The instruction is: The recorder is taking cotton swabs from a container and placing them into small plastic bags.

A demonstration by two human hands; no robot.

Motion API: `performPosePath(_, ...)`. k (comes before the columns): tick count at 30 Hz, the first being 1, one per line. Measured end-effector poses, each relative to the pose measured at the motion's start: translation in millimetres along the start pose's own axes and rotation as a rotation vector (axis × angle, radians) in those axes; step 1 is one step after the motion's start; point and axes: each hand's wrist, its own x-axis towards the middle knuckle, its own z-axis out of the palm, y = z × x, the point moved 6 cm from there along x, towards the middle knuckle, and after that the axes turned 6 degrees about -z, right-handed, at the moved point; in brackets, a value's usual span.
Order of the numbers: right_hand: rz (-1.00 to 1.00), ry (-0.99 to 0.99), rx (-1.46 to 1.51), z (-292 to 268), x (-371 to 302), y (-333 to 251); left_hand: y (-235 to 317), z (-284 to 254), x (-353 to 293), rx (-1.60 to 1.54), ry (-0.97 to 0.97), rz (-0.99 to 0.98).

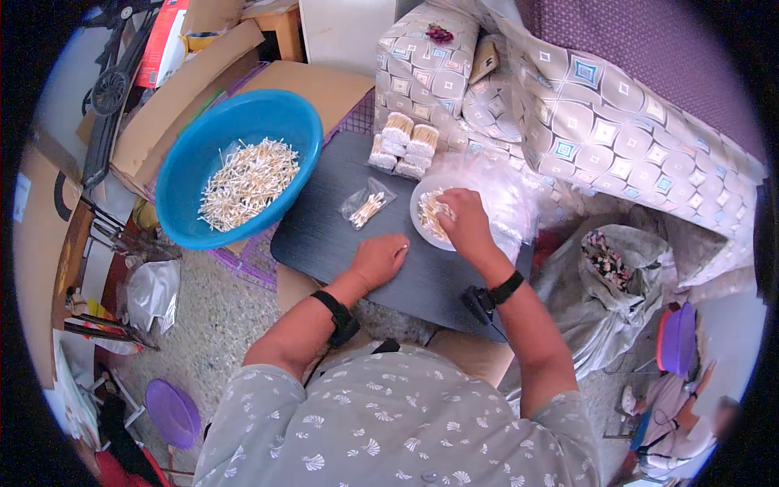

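Note:
My right hand reaches into a round white bowl of cotton swabs on a dark tabletop. Its fingers are bent together on the swabs. My left hand rests near the table's front edge, fingers curled closed. A tiny white spot shows at its fingertips; whether it holds something is hidden. Just beyond it lies a small clear plastic bag with several swabs inside. Behind the bowl stand stacked bundles of swabs. Clear plastic bags are heaped right of the bowl.
A big blue basin full of loose swabs stands left of the table. A patterned sofa is behind at right, a grey sack below it. Cardboard leans behind the basin. Another person sits at far right.

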Motion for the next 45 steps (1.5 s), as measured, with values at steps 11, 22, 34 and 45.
performPosePath(11, -0.105, -0.044, -0.121, 39, 19, 13, -3, 3, -5, 0.018, -0.026, -0.012)
performPosePath(22, -0.073, 0.106, 0.003, 10, 27, 7, -2, 3, -6, -0.024, -0.015, 0.01)
performPosePath(34, 0.458, 0.227, 0.936, -33, -9, 0, -14, 7, -1, -0.056, 0.023, 0.003)
performPosePath(45, 0.456, 0.0, 1.213, -24, -60, -58, 84, -50, 33, -1.428, -0.393, -0.294)
